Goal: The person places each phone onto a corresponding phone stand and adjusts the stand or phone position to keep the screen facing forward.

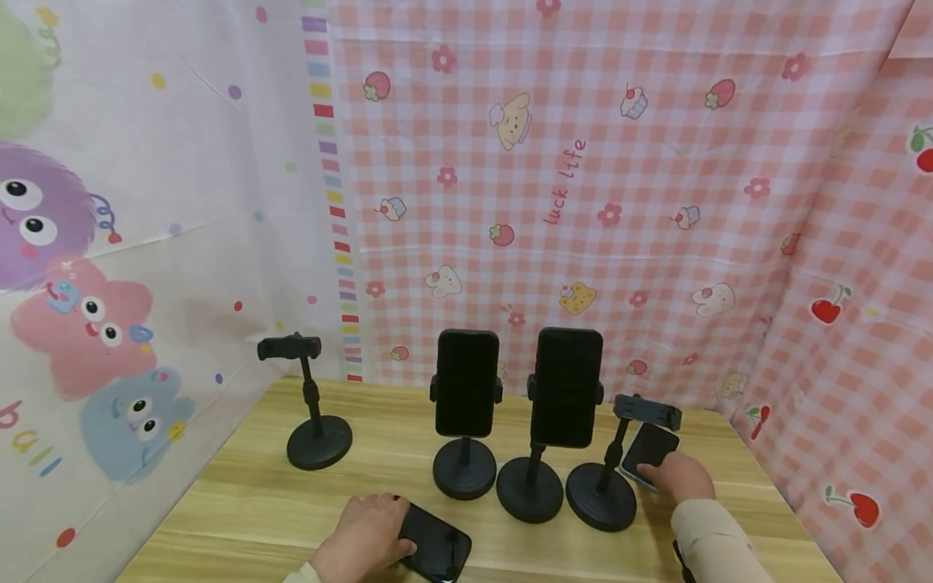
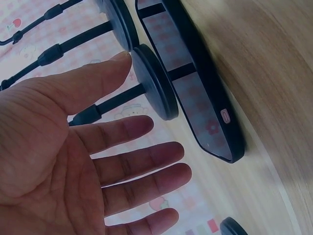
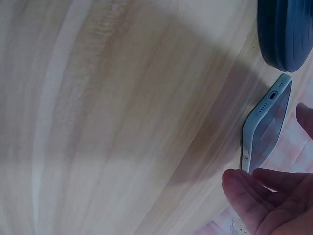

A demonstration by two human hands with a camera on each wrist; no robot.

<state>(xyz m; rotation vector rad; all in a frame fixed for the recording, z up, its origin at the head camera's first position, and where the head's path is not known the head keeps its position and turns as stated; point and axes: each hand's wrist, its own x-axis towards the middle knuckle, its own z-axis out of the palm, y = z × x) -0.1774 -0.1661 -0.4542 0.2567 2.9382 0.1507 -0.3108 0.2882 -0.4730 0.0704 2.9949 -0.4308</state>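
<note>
In the head view my left hand (image 1: 368,530) is beside a dark phone (image 1: 435,544) that lies screen up on the table. The left wrist view shows that hand with fingers extended and spread, thumb apart, and the phone (image 2: 195,83) beyond the fingertips. At the right, my right hand (image 1: 683,476) is at a light-edged phone (image 1: 651,453) behind a phone stand. In the right wrist view the right hand's fingertips (image 3: 234,181) are right at the side edge of this phone (image 3: 266,125), while its thumb (image 3: 305,119) stands apart over the screen side.
Two black stands hold upright phones, a left one (image 1: 466,383) and a right one (image 1: 566,387), mid-table. A stand with a bare clamp (image 1: 319,441) is at the far left, another (image 1: 601,495) just left of my right hand. Patterned cloth (image 1: 583,162) hangs behind the wooden table (image 1: 233,494).
</note>
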